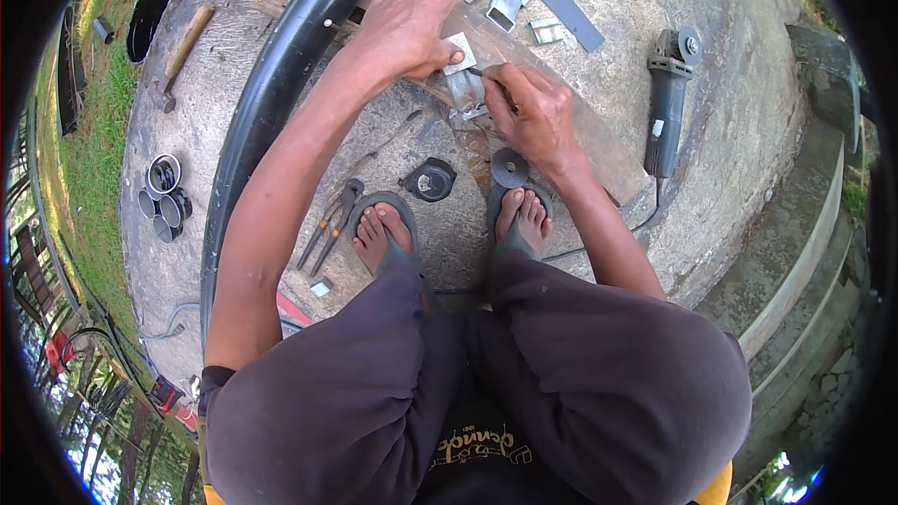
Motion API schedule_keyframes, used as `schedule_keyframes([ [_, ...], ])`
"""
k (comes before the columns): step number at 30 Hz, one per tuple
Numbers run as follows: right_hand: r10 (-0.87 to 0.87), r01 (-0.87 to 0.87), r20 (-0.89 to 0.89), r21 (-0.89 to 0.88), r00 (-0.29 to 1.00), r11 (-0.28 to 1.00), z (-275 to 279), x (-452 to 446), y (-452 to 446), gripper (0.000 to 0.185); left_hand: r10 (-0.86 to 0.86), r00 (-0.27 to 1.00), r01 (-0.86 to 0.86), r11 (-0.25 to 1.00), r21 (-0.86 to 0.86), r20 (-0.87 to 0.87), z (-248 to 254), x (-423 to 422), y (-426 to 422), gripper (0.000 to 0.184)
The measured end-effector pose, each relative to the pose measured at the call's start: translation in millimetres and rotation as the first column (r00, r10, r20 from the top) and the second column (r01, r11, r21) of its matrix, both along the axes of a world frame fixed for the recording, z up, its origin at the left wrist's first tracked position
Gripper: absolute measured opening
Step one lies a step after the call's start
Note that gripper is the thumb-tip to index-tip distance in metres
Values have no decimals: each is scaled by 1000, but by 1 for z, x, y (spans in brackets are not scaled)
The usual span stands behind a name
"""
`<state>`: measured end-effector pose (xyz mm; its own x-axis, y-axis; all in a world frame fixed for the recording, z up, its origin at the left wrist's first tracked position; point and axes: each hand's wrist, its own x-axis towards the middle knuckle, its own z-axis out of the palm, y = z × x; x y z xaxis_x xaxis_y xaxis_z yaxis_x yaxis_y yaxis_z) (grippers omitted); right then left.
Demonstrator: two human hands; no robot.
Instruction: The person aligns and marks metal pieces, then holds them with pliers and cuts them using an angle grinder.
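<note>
My left hand (407, 33) reaches over a wooden board (594, 154), its thumb pressing on a small square metal plate (460, 53). Under and beside that plate lies a short piece of square metal tube (465, 90). In a pinch, my right hand (538, 112) holds a thin dark pen-like tool (478, 72), its tip at the plate's edge. Exactly what the tool is, I cannot tell. Several cut pieces of square tube (503, 9) and a flat grey metal strip (564, 7) lie just beyond my hands.
An angle grinder (666, 103) lies at right with its cord. Near my feet are a loose disc (510, 168), a black guard-like part (430, 180) and pincers (332, 220). A thick black pipe (253, 122) curves along the left; beyond it lie a hammer (187, 47) and short black pipe pieces (165, 198).
</note>
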<state>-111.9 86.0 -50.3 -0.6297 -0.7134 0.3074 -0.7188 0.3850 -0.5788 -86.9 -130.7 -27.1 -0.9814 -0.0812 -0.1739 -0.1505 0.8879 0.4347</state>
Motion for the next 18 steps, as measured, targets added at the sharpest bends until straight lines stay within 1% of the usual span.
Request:
schedule_keyframes([
  [2,-52,52,-17,12,999,999,0,-7,6,9,0,1000,0,1000,0,7,1,0,0,79],
  [5,-104,105,44,-20,994,994,-5,-10,15,9,3,1000,-2,1000,-11,4,2,-1,0,79],
  [8,3,3,77,-78,997,997,2,2,6,10,3,1000,-3,1000,-18,-5,-2,0,1,78],
  [11,88,-83,42,-115,995,990,-3,10,-6,11,4,1000,-4,1000,-25,5,0,1,1,78],
  [15,34,-29,59,-98,998,995,-6,9,-9,9,-10,1000,9,1000,-15,-17,-3,0,-1,78],
  [18,-55,57,85,-28,995,998,-1,0,0,9,-14,1000,14,1000,-25,-17,-4,0,-1,78],
])
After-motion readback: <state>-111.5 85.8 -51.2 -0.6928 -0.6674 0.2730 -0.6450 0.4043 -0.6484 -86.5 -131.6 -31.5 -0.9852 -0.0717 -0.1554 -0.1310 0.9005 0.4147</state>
